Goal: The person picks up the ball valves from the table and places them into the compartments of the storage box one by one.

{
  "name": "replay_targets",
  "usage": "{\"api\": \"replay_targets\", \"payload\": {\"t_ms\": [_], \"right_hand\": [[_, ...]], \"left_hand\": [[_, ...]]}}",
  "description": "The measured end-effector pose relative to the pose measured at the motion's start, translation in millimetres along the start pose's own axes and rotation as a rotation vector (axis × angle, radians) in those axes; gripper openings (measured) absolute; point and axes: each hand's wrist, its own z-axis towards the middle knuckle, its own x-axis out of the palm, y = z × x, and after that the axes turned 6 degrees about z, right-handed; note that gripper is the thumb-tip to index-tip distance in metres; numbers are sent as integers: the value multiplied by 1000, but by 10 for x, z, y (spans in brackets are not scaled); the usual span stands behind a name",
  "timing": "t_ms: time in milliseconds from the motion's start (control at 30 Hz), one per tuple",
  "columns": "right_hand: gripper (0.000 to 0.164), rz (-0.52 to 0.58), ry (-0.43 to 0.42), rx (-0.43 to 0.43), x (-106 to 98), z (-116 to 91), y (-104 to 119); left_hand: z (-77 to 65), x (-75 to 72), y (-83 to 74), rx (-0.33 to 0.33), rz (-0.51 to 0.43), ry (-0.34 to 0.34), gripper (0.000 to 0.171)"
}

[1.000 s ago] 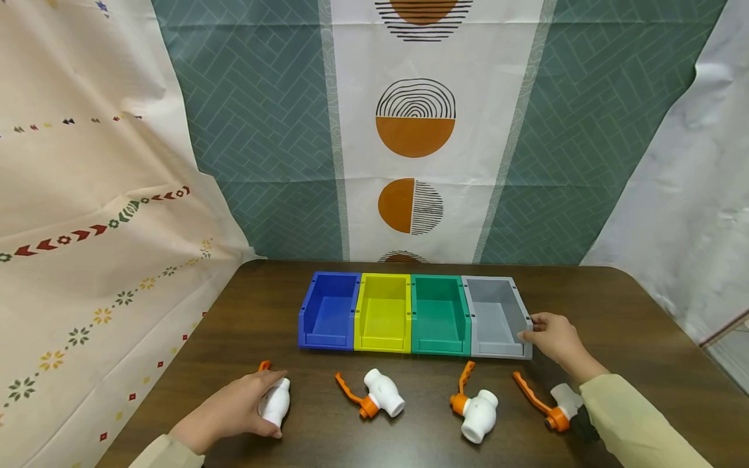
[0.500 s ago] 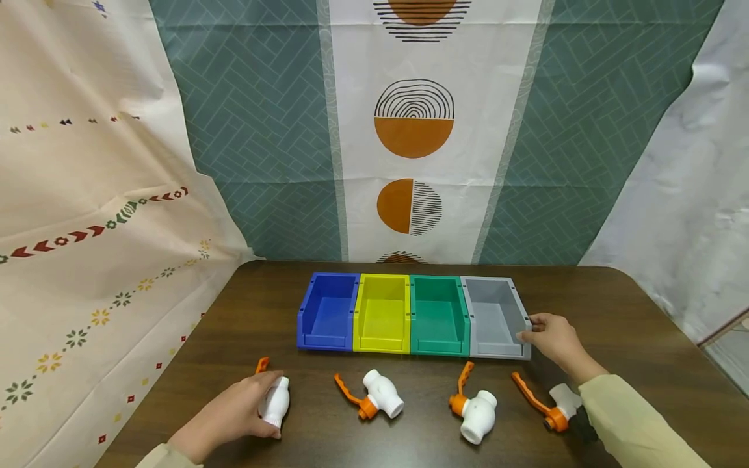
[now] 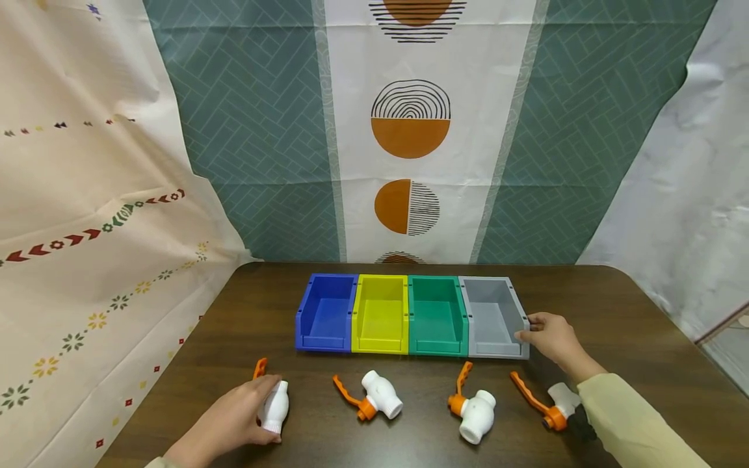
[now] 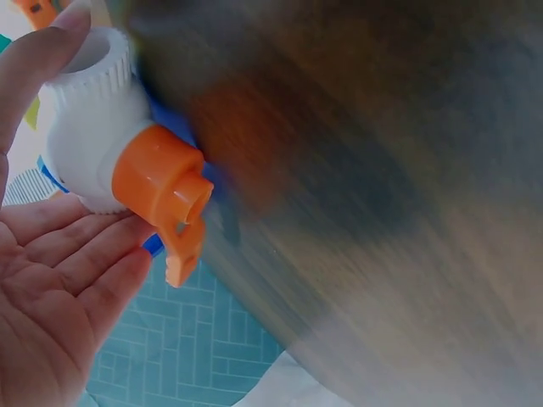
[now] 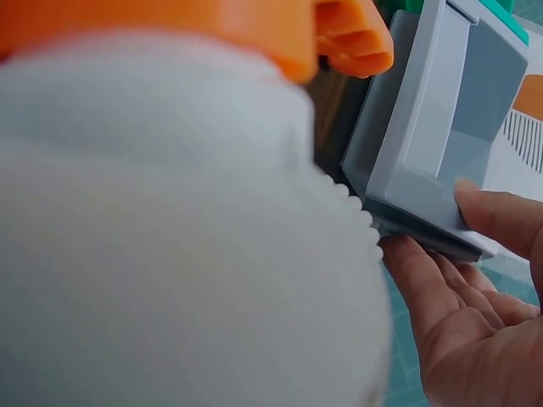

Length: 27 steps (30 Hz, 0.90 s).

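Observation:
My left hand (image 3: 231, 416) holds a white plastic ball valve (image 3: 275, 407) with an orange lever at the left of the table. In the left wrist view the thumb lies at one ribbed end of this ball valve (image 4: 89, 127) and the fingers at the other, its orange stem (image 4: 161, 174) pointing away from the palm. At the right end of the bin row, my right hand (image 3: 552, 338) pinches the right wall of the grey bin (image 3: 499, 350). In the right wrist view, the thumb is inside that wall and the fingers are outside.
Blue (image 3: 324, 342), yellow (image 3: 380, 346) and green (image 3: 437, 348) bins stand left of the grey one. Two similar valves lie in front, one near the middle (image 3: 383, 394) and one further right (image 3: 478, 416). Another valve (image 3: 562, 403) is partly covered by the right sleeve (image 3: 626, 416).
My left hand has shifted slightly toward the near side at the valve. The right hand keeps its hold on the grey bin, and the whole head view has drifted a little.

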Motion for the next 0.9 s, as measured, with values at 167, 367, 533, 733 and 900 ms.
{"api": "replay_targets", "payload": {"t_ms": [167,367,533,733,900], "right_hand": [[57,10,-1,-8,-25,23,13],[58,62,14,0,-18,21,-30],[57,70,7,-21,2,11,-75],[56,72,-4,-35,5,6,-76],[54,73,-5,-49,4,3,-69]], "left_hand": [[15,0,-15,18,37,-33,85],[-4,4,-44,57,78,-97,84],[-4,4,-78,100,123,-160,83],[28,-23,-123,123,132,-161,84],[49,-68,-173,97,156,-156,84]]}}
